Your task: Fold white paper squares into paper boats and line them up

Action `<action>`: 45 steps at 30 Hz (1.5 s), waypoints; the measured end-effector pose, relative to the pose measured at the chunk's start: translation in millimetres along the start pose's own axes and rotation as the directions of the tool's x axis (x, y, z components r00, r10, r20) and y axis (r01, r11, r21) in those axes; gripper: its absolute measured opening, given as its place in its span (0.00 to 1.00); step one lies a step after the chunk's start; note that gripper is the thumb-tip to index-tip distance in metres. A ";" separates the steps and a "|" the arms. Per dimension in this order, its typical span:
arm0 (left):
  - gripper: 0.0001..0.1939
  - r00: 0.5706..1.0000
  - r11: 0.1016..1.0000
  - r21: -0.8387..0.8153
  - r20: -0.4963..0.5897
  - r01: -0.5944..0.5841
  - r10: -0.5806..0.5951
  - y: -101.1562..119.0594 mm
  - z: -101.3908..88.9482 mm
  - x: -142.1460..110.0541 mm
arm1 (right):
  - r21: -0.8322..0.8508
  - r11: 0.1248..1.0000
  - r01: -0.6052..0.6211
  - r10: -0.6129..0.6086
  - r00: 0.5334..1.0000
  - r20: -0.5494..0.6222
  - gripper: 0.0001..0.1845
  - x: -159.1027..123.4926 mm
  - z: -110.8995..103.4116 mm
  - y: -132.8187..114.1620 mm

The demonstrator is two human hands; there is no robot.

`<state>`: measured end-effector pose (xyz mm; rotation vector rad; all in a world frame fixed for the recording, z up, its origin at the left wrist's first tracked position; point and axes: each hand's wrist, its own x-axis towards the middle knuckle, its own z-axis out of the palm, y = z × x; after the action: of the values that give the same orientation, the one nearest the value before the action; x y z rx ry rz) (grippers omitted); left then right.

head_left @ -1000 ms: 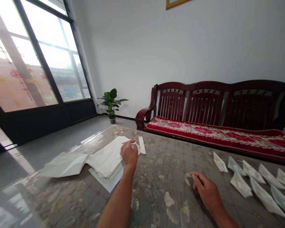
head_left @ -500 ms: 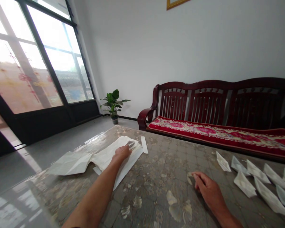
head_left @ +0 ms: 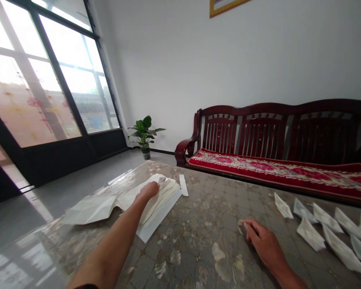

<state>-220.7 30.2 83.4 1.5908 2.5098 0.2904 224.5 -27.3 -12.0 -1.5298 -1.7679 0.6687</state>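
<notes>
My left hand (head_left: 149, 190) is closed on the upper sheets of a paper stack (head_left: 165, 196) on the table, left of the middle. The fingertips are partly hidden, and the sheets' right edges fan out beside them. A smooth white sheet (head_left: 152, 232) sticks out from beneath the stack. Left of it lies a creased sheet of paper (head_left: 90, 209). My right hand (head_left: 264, 243) rests on the tabletop with fingers curled in and nothing visible in them. To its right stand several folded paper boats (head_left: 310, 235).
A narrow paper strip (head_left: 183, 185) lies just right of the stack. The patterned table (head_left: 204, 224) fills the foreground. Beyond it are a dark wooden bench (head_left: 246, 130) with a red floral cover (head_left: 258, 165), a potted plant (head_left: 144, 134) and glazed doors (head_left: 54, 80).
My left hand has drawn back slightly to the left with the upper sheets, baring more of the fanned edges and the bottom white sheet. My right hand stays in place.
</notes>
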 end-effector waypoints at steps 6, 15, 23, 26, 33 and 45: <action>0.18 0.995 0.993 0.069 -0.007 0.096 -0.096 21.7 -26.7 -7.0 | -0.001 1.000 0.009 -0.009 1.000 -0.007 0.25 -0.8 0.2 -1.0; 0.15 0.916 0.914 0.136 -0.075 -0.383 0.395 118.1 10.8 -85.6 | 0.023 1.000 0.015 -0.012 0.995 -0.103 0.25 1.1 0.5 5.7; 0.09 0.548 0.546 0.090 -0.007 -0.833 0.837 173.1 96.9 -179.2 | -0.164 0.936 0.312 -0.347 0.893 -0.286 0.35 0.6 -2.7 10.0; 0.10 0.498 0.498 0.033 -0.004 -0.866 0.867 176.6 116.2 -196.8 | -0.238 0.874 0.424 -0.467 0.867 -0.172 0.29 -3.7 -15.1 11.2; 0.24 0.385 0.383 -0.150 0.018 -0.911 0.923 151.4 106.9 -179.0 | -0.108 0.889 0.445 -0.452 0.890 -0.056 0.13 -5.7 -19.8 19.5; 0.35 0.597 0.541 -0.334 -0.087 -0.771 0.797 77.5 105.4 -80.8 | 0.120 0.986 0.115 -0.126 0.988 0.085 0.11 -7.8 -25.3 6.6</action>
<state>-94.0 -2.3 2.5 2.3904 1.3753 0.7008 248.8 -35.3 -2.4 -1.3224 -1.8409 0.7775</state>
